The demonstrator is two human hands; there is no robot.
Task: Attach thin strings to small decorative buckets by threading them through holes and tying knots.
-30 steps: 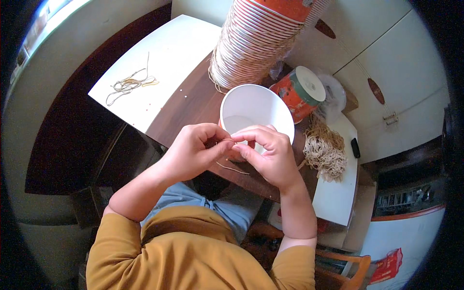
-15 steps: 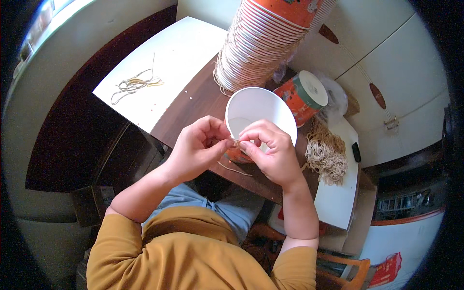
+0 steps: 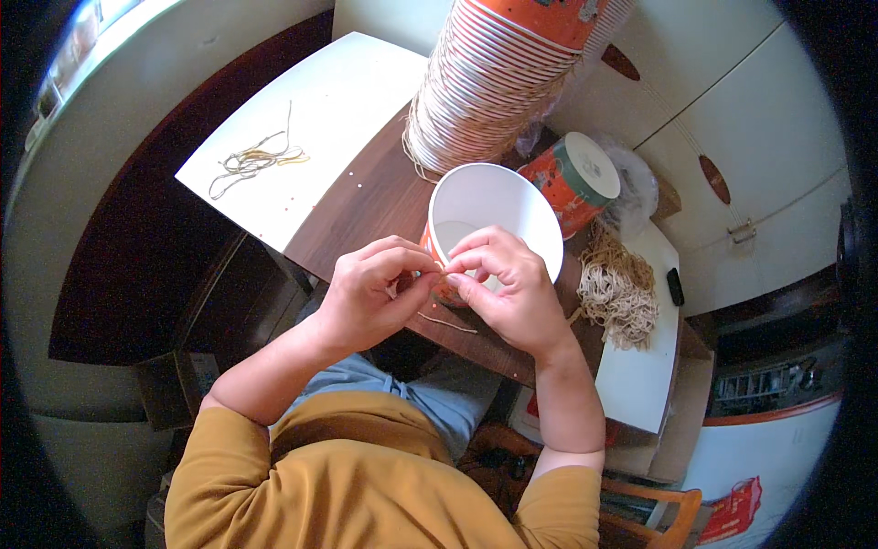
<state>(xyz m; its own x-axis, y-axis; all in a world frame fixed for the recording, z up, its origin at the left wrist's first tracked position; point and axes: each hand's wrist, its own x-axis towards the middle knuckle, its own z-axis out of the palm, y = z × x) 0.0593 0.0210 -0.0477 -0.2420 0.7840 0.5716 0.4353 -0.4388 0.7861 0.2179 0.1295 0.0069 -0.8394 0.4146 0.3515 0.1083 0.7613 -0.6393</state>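
Observation:
A white-lined paper bucket with an orange outside stands on the brown table in front of me, its mouth tilted toward me. At its near rim my left hand and my right hand meet, thumbs and forefingers pinched together on a thin beige cord. Most of the cord between the fingertips is hidden. A loose length of cord lies below the hands near the table's front edge. The bucket's near outer side is largely covered by my hands.
Behind the bucket rises a tall leaning stack of nested buckets with cords around it. An upturned orange bucket and a heap of beige cords sit to the right. Several loose cords lie on the white tabletop at left.
Both hands stay at the bucket's rim. The fingertips have drawn closer together, and the left hand has shifted slightly. The bucket has barely moved.

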